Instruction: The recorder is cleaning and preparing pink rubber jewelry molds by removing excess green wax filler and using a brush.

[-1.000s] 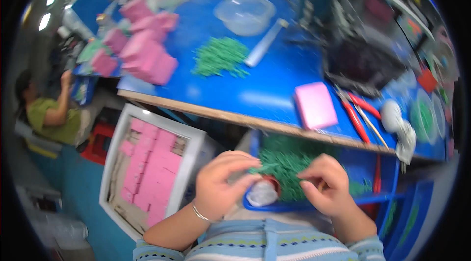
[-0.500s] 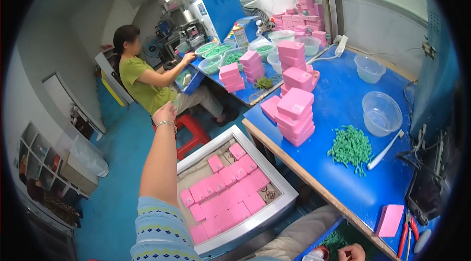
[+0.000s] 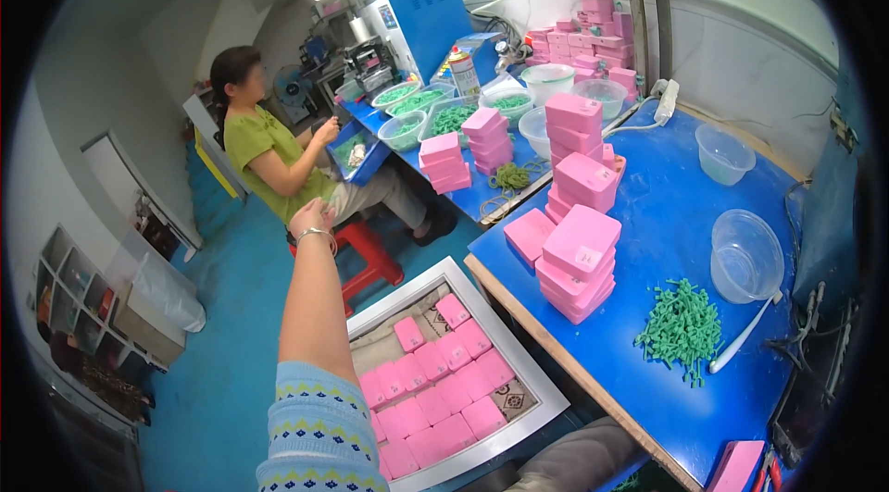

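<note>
My left arm, in a light blue knitted sleeve with a bracelet at the wrist, stretches forward over the floor. My left hand (image 3: 313,217) is closed, fingertips pinched together near a tiny greenish bit too small to name. Below and right of that arm lies a silver-framed tray (image 3: 546,411) with rows of pink blocks (image 3: 431,361) on a cloth. My right hand is out of view. On the blue table (image 3: 639,242) stand stacked pink blocks (image 3: 579,256) and a heap of small green pieces (image 3: 681,330).
A co-worker (image 3: 278,145) in a green top sits by a red stool (image 3: 366,256) and a blue bin (image 3: 361,154). Bowls of green pieces (image 3: 454,117) line the far table. Clear bowls (image 3: 745,256), a white brush-like tool (image 3: 741,339) and red-handled pliers (image 3: 769,473) lie at right.
My right hand, earlier low at the right by a blue container, has left the view. The table and tray have shifted right and down in the picture. My left hand stays pinched. The co-worker's hand has drawn back.
</note>
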### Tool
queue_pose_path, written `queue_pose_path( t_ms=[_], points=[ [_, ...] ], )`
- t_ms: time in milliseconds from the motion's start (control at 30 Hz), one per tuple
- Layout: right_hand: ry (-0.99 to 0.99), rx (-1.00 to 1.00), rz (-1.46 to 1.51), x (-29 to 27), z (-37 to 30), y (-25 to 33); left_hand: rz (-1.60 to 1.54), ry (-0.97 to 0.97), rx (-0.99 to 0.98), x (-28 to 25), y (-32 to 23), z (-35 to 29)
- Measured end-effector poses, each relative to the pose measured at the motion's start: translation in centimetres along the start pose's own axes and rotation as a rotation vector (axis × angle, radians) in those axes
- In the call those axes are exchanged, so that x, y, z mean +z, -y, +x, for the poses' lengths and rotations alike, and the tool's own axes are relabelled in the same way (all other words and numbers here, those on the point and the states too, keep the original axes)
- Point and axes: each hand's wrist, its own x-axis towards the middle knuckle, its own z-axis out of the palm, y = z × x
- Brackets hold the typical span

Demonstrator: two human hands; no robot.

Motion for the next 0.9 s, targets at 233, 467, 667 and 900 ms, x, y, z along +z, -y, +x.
queue_pose_path(
  t_ms=[233,467,667,900],
  points=[
    [-0.001,0.089,0.096,0.4,0.5,-0.7,-0.076,-0.017,-0.061,-0.1,0.0,1.7],
    [-0.012,0.044,0.061,0.4,0.6,-0.8,-0.03,0.013,-0.049,-0.2,0.0,1.2],
    [0.016,0.114,0.133,0.1,0.8,0.2,-0.101,-0.032,-0.036,-0.5,-0.2,1.6],
    [0.031,0.12,0.126,-0.2,0.7,0.3,-0.144,-0.087,0.05,-0.3,-0.1,1.3]
  ],
)
